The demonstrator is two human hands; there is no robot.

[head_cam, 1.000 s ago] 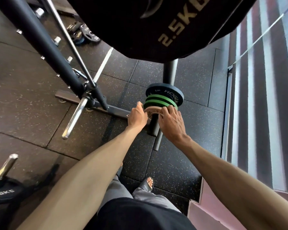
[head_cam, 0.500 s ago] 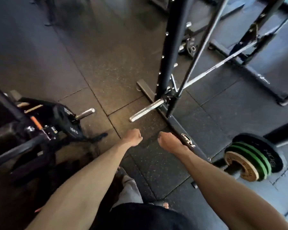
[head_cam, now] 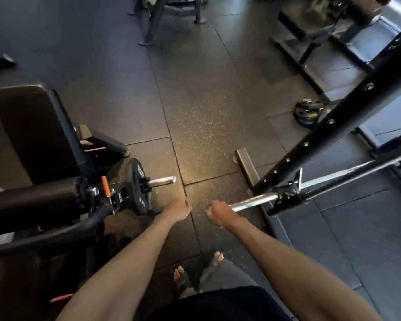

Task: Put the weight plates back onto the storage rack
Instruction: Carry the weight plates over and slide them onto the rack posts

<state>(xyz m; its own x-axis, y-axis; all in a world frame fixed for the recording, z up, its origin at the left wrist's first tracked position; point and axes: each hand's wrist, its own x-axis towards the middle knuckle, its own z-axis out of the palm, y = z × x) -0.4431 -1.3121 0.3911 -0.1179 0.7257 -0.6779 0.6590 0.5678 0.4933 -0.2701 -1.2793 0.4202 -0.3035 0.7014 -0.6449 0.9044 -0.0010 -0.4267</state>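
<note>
A black 10 kg weight plate (head_cam: 137, 187) sits upright on a chrome barbell sleeve (head_cam: 163, 180), with a black collar clamp (head_cam: 146, 181) against its outer face. My left hand (head_cam: 178, 208) hovers just right of that plate, fingers loosely curled and holding nothing. My right hand (head_cam: 220, 214) is beside it, also loosely curled around nothing. It covers the near end of a bare chrome peg (head_cam: 252, 201) on the black storage rack (head_cam: 333, 135). More black plates (head_cam: 309, 112) lie flat on the floor beyond the rack's upright.
A black padded bench (head_cam: 33, 130) and its frame fill the left side. The rack's base foot (head_cam: 245, 163) lies on the rubber floor to the right. More benches and frames stand at the far right. My feet (head_cam: 195, 267) are below the hands.
My hands left the small plates stacked on the rack's peg and came away with nothing in them. My view has swung left, bringing the 10 kg plate on the barbell close to my left hand.
</note>
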